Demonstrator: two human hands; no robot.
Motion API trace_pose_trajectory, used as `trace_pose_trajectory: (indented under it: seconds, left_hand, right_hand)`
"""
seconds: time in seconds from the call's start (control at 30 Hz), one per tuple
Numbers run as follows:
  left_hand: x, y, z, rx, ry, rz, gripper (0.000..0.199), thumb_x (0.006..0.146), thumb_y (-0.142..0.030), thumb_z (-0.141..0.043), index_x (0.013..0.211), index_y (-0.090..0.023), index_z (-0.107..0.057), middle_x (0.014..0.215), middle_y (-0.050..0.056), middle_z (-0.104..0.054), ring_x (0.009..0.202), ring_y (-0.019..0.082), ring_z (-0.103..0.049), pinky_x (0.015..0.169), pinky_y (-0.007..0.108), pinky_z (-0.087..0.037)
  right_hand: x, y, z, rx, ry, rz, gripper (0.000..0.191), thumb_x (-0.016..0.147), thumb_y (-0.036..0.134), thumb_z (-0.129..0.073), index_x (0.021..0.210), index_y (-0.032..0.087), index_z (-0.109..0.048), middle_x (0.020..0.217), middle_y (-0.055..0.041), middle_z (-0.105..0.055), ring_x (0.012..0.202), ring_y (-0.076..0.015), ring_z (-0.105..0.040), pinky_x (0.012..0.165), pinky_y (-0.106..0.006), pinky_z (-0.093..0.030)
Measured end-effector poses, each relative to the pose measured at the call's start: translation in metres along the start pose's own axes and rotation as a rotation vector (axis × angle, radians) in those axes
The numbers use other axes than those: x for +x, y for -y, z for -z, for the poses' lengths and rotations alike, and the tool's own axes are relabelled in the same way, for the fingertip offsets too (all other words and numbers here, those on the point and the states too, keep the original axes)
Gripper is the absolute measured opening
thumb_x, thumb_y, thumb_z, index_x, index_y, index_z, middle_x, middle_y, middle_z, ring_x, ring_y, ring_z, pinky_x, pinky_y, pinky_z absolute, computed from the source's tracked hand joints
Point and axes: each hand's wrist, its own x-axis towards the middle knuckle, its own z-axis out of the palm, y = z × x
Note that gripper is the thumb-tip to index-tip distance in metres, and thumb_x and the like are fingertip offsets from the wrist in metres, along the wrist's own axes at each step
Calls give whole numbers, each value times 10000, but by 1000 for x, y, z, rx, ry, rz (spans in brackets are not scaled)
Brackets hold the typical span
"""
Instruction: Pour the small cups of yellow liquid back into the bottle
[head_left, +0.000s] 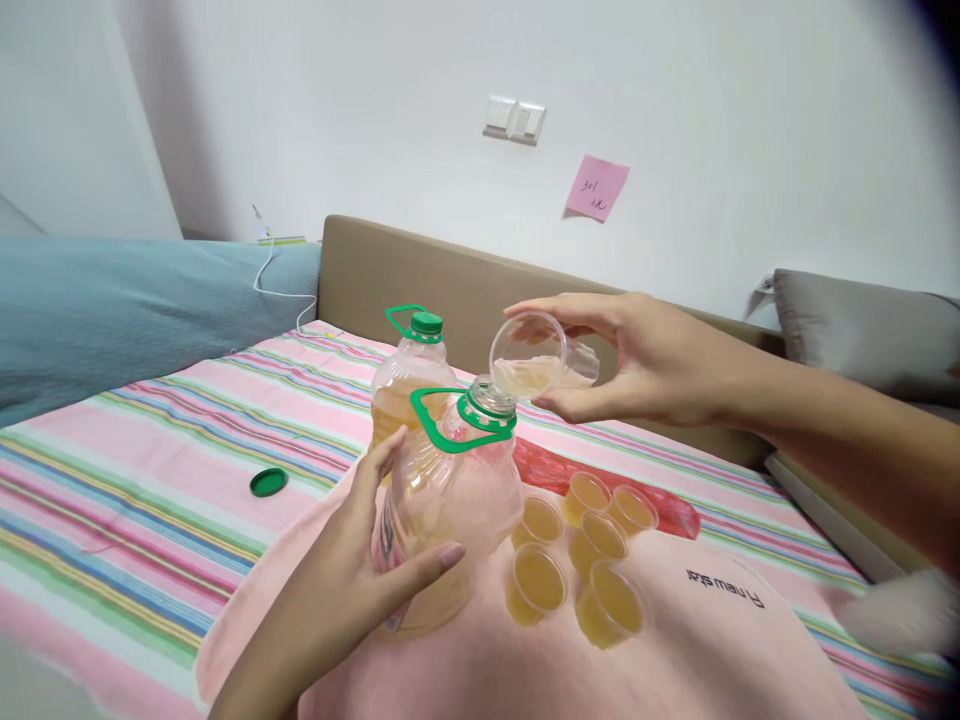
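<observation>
- Right hand (645,360): closed around a clear cup (529,372), thumb along the lower side, fingers over the upper side. The cup lies between thumb and fingers, its open end pointing left of the grip, clear of the palm.
- Cup attitude: tipped well over, with some pale liquid inside. Its rim is at the mouth of the near bottle (461,500); whether the two touch cannot be told.
- Left hand (371,560): clamped on the near bottle's left side, thumb across the near face, fingers on the left. The grip sits on the body, below the green handle (450,447).
- Near bottle: uncapped, leaning slightly, yellowish liquid in the lower part.
- Far bottle (405,385): just behind the near one, green cap fitted, holding amber liquid.
- Loose green lid (268,482): on the striped sheet (150,480), left of both bottles.
- Six filled cups (538,583): grouped right of the near bottle, below the right hand, on a pink surface (720,640) with dark lettering.
- Red plastic (679,515): on the far side of the filled cups.
</observation>
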Motion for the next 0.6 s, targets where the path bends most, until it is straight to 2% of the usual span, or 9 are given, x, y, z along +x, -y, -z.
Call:
trace_pose_trajectory:
  seconds: [0.17, 0.27, 0.43, 0.6]
  left_hand:
    - [0, 3, 0, 17, -9, -19, 957, 842, -732, -729, 1599, -422, -233, 1733, 29, -325, 1610, 363, -279, 1313, 654, -241]
    - [-2, 3, 1, 21, -4, -25, 940, 849, -726, -729, 1595, -441, -233, 1730, 9, -329, 1607, 358, -288, 1313, 640, -253]
    - [-2, 4, 1, 24, -5, -29, 940, 855, -725, -725, 1598, -440, -223, 1733, 15, -322, 1609, 354, -283, 1313, 649, -242]
    - [-3, 6, 1, 15, -4, -38, 943, 861, -708, -735, 1605, -434, -223, 1737, 25, -313, 1610, 359, -277, 1316, 649, -232]
  right_hand:
    - [5, 7, 4, -76, 34, 25, 564, 767, 359, -829, 1311, 252, -731, 1321, -46, -731, 1190, -328, -688, 1035, -451, -560]
    - [8, 12, 7, -119, 64, 68, 444, 800, 387, -818, 1222, 263, -763, 1275, -31, -741, 1156, -315, -693, 970, -412, -578]
    - [12, 18, 12, -183, 91, 101, 377, 817, 361, -801, 1183, 276, -768, 1226, -2, -746, 1078, -277, -698, 876, -360, -581]
    - [17, 22, 15, -203, 97, 125, 317, 773, 338, -830, 1080, 276, -780, 1183, 6, -752, 1098, -276, -691, 894, -351, -571]
